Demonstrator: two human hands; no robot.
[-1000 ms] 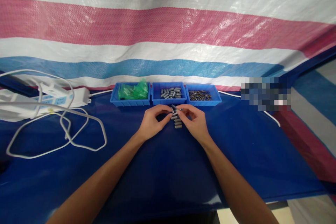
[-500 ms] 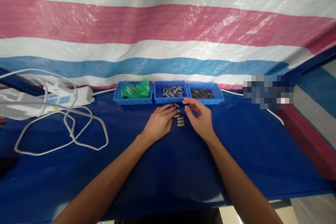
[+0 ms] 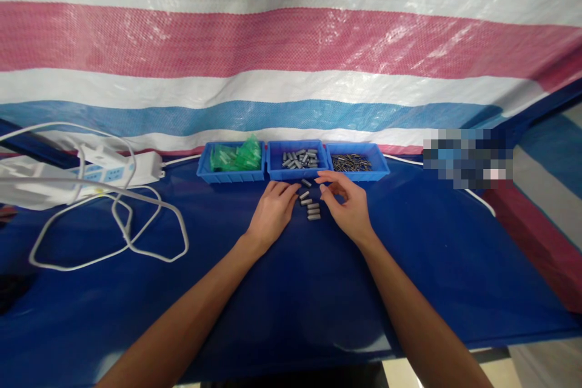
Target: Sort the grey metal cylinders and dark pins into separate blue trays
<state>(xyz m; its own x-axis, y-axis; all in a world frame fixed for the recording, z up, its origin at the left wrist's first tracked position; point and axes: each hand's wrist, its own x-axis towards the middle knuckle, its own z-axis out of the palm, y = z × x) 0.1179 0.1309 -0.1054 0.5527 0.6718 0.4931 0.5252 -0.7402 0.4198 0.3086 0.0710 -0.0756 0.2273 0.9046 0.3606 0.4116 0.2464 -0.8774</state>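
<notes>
Several short grey metal cylinders [image 3: 313, 211] lie on the blue tabletop between my two hands, a few in a column and the rest at angles behind it. My left hand [image 3: 271, 211] rests left of them with its fingers stretched forward, the tips beside the rear cylinders and nothing visible in its grasp. To their right, my right hand [image 3: 349, 206] curves with thumb and forefinger apart, and I see nothing between them. Just behind is a blue bin [image 3: 297, 174] of similar grey cylinders [image 3: 295, 162].
Left of that bin stands a blue bin [image 3: 231, 177] holding green plastic bags [image 3: 239, 155]. Another bin [image 3: 379, 171] on the right contains thin metal pins or screws [image 3: 351, 162]. A white power strip [image 3: 145, 168] and looped cable [image 3: 182, 236] occupy the left side. Striped sheeting [image 3: 291, 42] hangs behind.
My left hand has drawn back slightly to the left, uncovering a tilted cylinder beneath its fingertips. My right hand has barely moved.
</notes>
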